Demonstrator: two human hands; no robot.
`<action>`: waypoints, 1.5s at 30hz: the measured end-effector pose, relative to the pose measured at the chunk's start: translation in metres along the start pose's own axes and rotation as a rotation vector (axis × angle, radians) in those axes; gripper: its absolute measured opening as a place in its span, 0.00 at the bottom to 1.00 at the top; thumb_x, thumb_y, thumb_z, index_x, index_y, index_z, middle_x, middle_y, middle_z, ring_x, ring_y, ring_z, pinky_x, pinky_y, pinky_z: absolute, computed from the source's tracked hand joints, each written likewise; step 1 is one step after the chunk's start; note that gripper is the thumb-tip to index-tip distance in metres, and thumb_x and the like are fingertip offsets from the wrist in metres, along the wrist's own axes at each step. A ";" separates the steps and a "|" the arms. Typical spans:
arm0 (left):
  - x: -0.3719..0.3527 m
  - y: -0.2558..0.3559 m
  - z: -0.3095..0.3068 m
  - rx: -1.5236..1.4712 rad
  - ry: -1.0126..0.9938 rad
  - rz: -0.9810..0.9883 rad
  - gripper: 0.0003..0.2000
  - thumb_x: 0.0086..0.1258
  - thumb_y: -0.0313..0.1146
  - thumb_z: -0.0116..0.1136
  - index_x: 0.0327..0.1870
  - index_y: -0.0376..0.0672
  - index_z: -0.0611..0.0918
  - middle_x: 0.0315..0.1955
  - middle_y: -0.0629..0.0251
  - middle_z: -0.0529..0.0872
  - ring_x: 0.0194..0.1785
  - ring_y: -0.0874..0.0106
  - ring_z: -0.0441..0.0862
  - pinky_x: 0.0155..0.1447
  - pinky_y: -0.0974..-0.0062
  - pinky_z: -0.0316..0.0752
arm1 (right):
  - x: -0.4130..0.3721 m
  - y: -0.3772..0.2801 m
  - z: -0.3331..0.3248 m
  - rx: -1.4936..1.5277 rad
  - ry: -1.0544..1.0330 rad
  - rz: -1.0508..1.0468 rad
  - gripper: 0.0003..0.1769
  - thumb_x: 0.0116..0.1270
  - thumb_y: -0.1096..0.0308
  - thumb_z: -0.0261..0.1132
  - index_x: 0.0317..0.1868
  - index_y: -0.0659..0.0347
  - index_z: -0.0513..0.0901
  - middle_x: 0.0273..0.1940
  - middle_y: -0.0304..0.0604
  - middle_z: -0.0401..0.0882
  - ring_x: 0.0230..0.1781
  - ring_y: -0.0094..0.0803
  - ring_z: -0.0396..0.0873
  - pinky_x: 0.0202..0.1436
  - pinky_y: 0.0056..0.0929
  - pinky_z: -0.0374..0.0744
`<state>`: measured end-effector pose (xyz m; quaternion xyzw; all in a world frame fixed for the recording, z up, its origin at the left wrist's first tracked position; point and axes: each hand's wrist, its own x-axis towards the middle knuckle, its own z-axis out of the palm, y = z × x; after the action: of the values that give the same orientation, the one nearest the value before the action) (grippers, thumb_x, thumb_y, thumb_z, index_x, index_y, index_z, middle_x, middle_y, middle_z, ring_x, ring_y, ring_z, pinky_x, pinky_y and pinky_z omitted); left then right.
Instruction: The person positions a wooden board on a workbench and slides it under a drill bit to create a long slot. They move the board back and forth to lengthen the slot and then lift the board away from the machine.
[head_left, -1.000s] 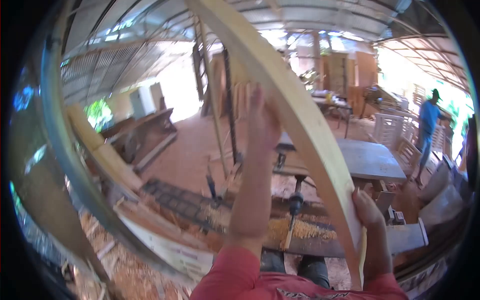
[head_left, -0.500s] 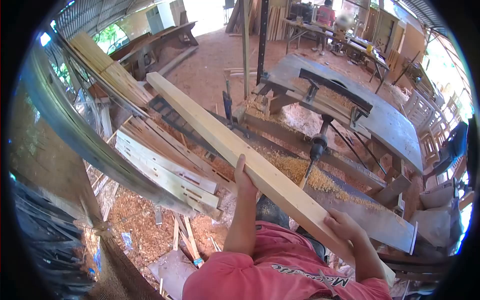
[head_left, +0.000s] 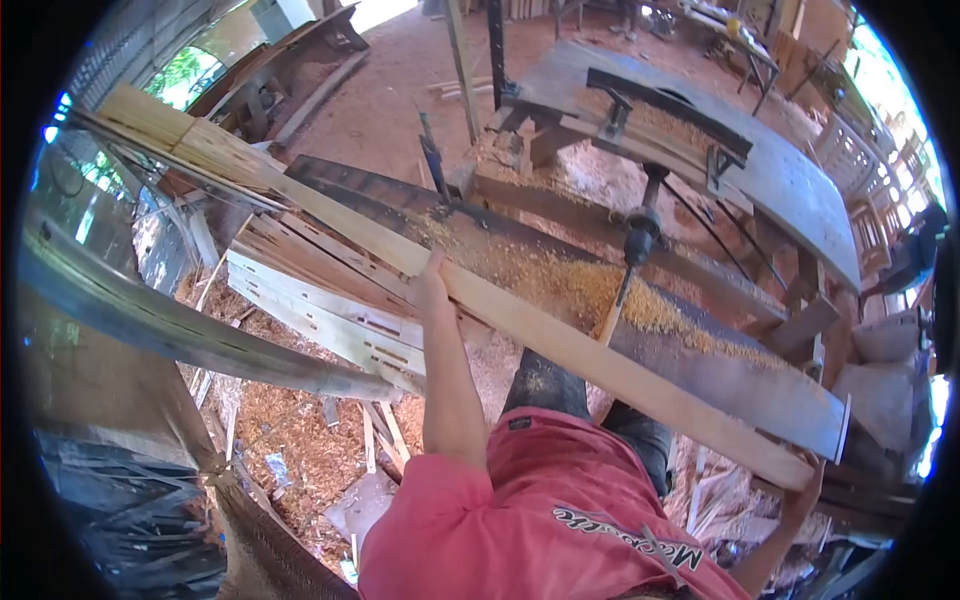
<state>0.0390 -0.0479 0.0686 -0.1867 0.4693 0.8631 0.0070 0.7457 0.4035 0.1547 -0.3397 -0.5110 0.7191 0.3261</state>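
The left hand (head_left: 432, 272) clenches the plank (head_left: 560, 343) near its middle, and the right hand (head_left: 806, 488) closes its grip under the near right end. This wide spacing likely balances the plank's length. It hangs just above the sawdust-strewn surface (head_left: 740, 385), its long axis running from far left to near right.

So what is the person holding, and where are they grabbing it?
A long wooden plank: the left hand grips it partway along, and the right hand holds its near end.
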 end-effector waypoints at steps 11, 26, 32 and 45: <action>0.092 0.008 -0.033 1.251 0.098 0.161 0.26 0.65 0.51 0.64 0.49 0.33 0.87 0.44 0.52 0.88 0.43 0.58 0.83 0.54 0.57 0.76 | 0.014 0.118 0.090 -0.145 0.226 0.172 0.23 0.74 0.61 0.62 0.64 0.63 0.81 0.58 0.41 0.82 0.61 0.29 0.77 0.66 0.29 0.74; 0.201 0.033 -0.014 1.632 0.181 0.170 0.38 0.68 0.65 0.55 0.53 0.30 0.86 0.51 0.44 0.88 0.55 0.53 0.84 0.62 0.59 0.76 | 0.086 0.149 0.246 -0.507 0.399 0.526 0.28 0.76 0.53 0.59 0.64 0.69 0.76 0.58 0.49 0.78 0.61 0.35 0.74 0.66 0.33 0.71; 0.212 0.049 0.009 2.068 0.253 0.347 0.37 0.71 0.64 0.51 0.51 0.29 0.87 0.51 0.43 0.88 0.56 0.49 0.83 0.65 0.58 0.73 | 0.108 0.132 0.332 -0.915 0.188 0.657 0.34 0.74 0.49 0.63 0.66 0.69 0.69 0.60 0.59 0.76 0.61 0.45 0.77 0.63 0.38 0.77; 0.288 0.052 -0.041 2.249 -0.630 0.993 0.22 0.81 0.43 0.42 0.56 0.35 0.84 0.73 0.48 0.72 0.75 0.51 0.66 0.78 0.56 0.57 | 0.133 0.195 0.366 -0.888 0.138 0.272 0.18 0.74 0.66 0.63 0.59 0.65 0.76 0.55 0.52 0.77 0.55 0.44 0.76 0.63 0.38 0.74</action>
<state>-0.2258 -0.1579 -0.0042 0.3303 0.9378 -0.0936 -0.0511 0.3473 0.2727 0.0382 -0.5574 -0.6972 0.4426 0.0853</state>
